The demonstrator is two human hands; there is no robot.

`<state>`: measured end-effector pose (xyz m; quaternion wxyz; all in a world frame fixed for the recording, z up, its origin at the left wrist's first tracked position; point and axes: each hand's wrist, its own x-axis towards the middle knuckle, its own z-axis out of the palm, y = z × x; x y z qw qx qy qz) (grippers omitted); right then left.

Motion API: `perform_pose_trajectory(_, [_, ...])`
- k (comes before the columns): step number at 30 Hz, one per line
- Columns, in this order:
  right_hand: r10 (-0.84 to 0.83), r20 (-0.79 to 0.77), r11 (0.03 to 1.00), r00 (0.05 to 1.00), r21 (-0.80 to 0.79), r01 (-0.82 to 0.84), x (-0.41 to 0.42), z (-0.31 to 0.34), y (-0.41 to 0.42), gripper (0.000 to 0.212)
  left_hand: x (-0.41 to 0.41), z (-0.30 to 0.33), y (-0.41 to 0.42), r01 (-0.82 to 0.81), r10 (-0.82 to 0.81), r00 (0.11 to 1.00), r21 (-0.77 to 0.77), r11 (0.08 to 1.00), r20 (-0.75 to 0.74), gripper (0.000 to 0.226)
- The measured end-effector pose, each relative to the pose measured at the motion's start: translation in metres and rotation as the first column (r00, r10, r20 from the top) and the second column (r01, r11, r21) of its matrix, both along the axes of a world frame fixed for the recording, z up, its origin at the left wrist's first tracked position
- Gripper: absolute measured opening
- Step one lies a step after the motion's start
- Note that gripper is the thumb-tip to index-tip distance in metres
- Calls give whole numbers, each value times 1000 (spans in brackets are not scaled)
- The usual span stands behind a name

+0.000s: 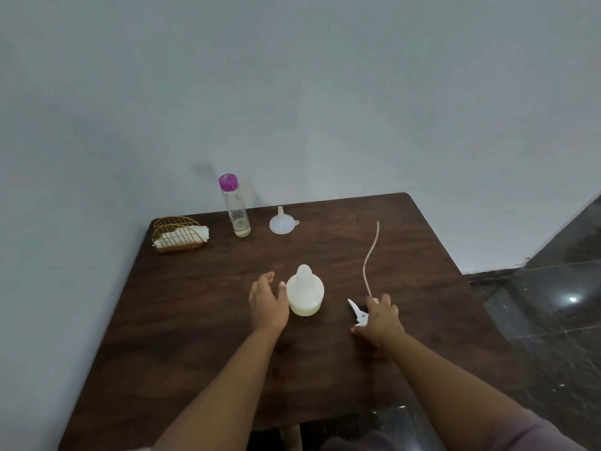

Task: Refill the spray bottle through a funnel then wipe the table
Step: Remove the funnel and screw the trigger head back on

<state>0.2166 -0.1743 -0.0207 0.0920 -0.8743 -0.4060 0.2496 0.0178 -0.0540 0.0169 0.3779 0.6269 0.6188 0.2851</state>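
White sprayer head (357, 315) under right hand (380, 317); left hand (268, 302) beside spray bottle (305, 292)

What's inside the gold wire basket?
The gold wire basket at the table's far left corner holds something white, like rolled cloth, poking out one end. The wires and basket base hide its lower part, so anything beneath cannot be seen.

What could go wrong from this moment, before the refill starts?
1. The open spray bottle stands uncapped beside the left hand; a bump might tip it and spill its liquid.
2. The right hand rests on the spray head; its long tube lies on the table and may pick up dirt.
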Motion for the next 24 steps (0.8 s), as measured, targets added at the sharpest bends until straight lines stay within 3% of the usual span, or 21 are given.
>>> perform_pose_trajectory(8, [39, -19, 997, 999, 65, -38, 8, 4, -8, 40, 3, 16, -14, -30, 28, 999, 58, 998, 26, 37])
perform_pose_trajectory(15, [-97, -237, 961, 967, 231, 153, 12, 40, 2, 45, 14, 32, -10, -40, 33, 998, 150, 988, 44, 33])
perform_pose_trajectory(20, [-33, -307, 917, 951, 369, 150, -2, 101, 8, 41, 17, 48, 2, -99, 76, 989, 193, 976, 127, 29])
perform_pose_trajectory(22, [-17, -423, 896, 906, 395, 201, -18, 128, 5, 43, 18, 54, 7, -139, 113, 980, 156, 978, 165, 28])
perform_pose_trajectory(24, [31, -623, 850, 782, 428, 307, -37, 150, -1, 44, 19, 57, 10, -153, 132, 973, 99, 983, 190, 28])
